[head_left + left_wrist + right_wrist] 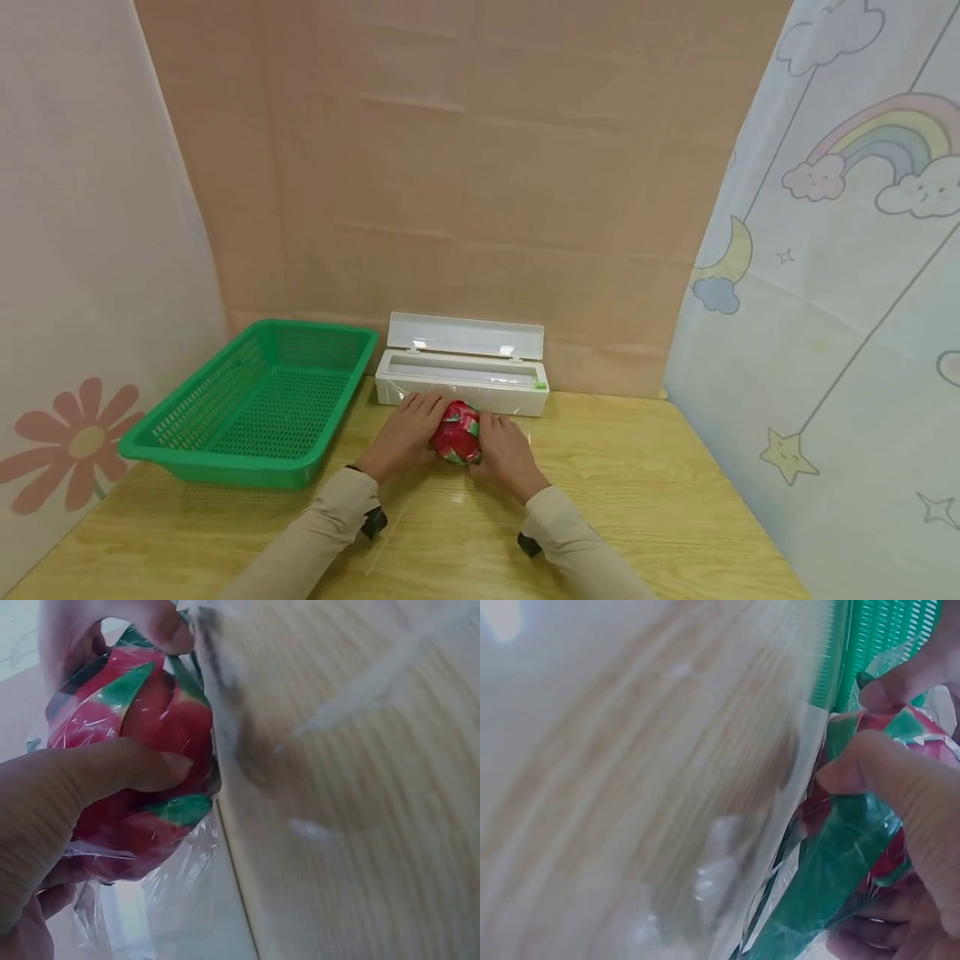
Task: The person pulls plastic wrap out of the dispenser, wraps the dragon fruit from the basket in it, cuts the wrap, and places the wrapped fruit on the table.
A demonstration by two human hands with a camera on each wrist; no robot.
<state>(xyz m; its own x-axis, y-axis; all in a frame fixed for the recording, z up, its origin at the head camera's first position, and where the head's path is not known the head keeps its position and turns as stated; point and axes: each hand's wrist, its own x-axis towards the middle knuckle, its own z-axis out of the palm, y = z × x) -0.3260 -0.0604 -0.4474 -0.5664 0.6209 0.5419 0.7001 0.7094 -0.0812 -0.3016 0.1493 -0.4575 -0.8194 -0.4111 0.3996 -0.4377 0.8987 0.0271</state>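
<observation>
Here, both hands close around a red and green dragon fruit (457, 432) that sits on the wooden tabletop (637, 500), just in front of a white cling-film dispenser box (461, 379) whose lid stands open. The left hand (405, 435) cups the fruit from its left side, and in the left wrist view its fingers (112, 769) curl against the fruit's skin, with the thumb pressing clear plastic film (176, 889) onto it. The right hand (510, 450) holds the opposite side; the right wrist view shows its fingers (900, 787) bent over the fruit and clamped on the film-covered surface. The film lies wrinkled around the fruit and spreads flat onto the tabletop towards the person. A green plastic basket (258, 408) stands to the left of the dispenser, near the left hand but not touching it. Beige sleeves (322, 533) cover both forearms.
</observation>
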